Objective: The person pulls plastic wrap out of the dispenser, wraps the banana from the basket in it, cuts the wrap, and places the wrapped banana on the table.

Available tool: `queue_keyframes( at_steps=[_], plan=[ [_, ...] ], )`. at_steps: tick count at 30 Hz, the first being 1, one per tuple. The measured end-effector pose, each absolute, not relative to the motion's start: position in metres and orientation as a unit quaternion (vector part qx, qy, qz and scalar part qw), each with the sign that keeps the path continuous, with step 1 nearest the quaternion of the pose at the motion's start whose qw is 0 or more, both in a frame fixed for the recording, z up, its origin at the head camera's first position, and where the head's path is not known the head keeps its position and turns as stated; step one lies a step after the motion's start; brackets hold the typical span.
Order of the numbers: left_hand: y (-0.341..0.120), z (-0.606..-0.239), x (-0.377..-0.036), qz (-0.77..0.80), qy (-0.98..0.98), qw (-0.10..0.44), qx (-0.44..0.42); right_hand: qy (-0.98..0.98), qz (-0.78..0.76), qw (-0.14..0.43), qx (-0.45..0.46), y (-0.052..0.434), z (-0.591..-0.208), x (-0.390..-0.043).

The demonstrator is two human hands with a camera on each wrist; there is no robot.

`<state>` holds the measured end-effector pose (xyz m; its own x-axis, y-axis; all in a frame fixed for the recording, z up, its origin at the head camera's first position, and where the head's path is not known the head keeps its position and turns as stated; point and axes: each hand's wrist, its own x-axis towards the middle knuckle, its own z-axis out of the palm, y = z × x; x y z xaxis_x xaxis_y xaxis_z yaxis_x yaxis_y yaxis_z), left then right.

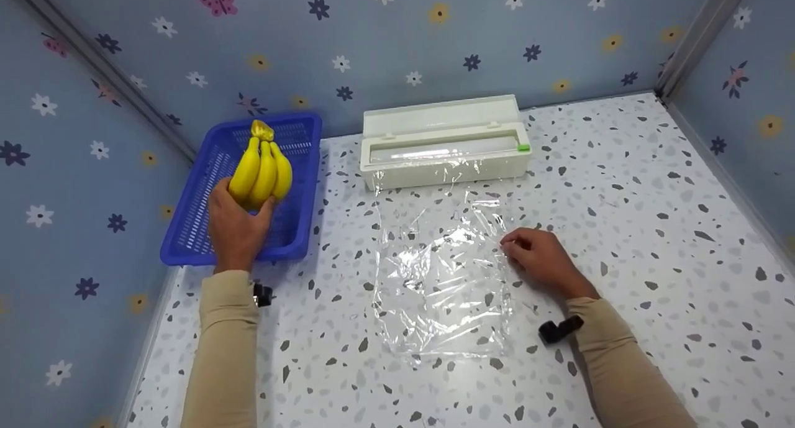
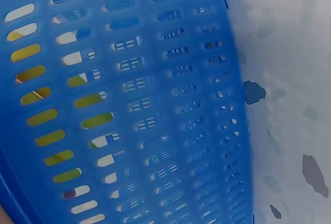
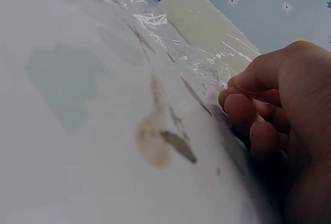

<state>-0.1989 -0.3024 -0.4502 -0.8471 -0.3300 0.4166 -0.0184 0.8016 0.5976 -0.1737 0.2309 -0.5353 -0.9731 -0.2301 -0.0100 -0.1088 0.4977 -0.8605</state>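
Note:
A bunch of yellow bananas (image 1: 264,170) is above the blue basket (image 1: 297,229), its stem end pointing away from me. My left hand (image 1: 239,226) grips the bunch by its near end, thumb on the right and fingers on the left. In the left wrist view, yellow shows through the slots of the basket wall (image 2: 155,94). A sheet of clear plastic wrap (image 1: 441,279) lies wrinkled over the table. At its right edge, my right hand (image 1: 543,260) pinches the film between thumb and curled fingers, as the right wrist view (image 3: 279,100) shows.
Behind the film stands a white wrap dispenser box (image 1: 447,176) with its lid raised and a green slider (image 1: 523,148) at the right. The film runs out from its roll. Flowered walls (image 1: 410,36) border the speckled table (image 1: 677,241) at the back and sides.

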Motion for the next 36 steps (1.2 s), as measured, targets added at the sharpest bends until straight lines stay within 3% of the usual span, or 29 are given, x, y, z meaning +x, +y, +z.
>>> queue_keyframes(
  at_steps=[14, 36],
  plan=[
    [-0.296, -0.45, -0.2, -0.241, -0.899, 0.364, 0.022, 0.858, -0.501, 0.064, -0.09, 0.23, -0.535, -0.175],
    [-0.244, -0.44, -0.2, -0.219, -0.875, 0.42, -0.101, 0.867, -0.487, 0.057, -0.089, 0.231, -0.536, -0.174]
  ],
)
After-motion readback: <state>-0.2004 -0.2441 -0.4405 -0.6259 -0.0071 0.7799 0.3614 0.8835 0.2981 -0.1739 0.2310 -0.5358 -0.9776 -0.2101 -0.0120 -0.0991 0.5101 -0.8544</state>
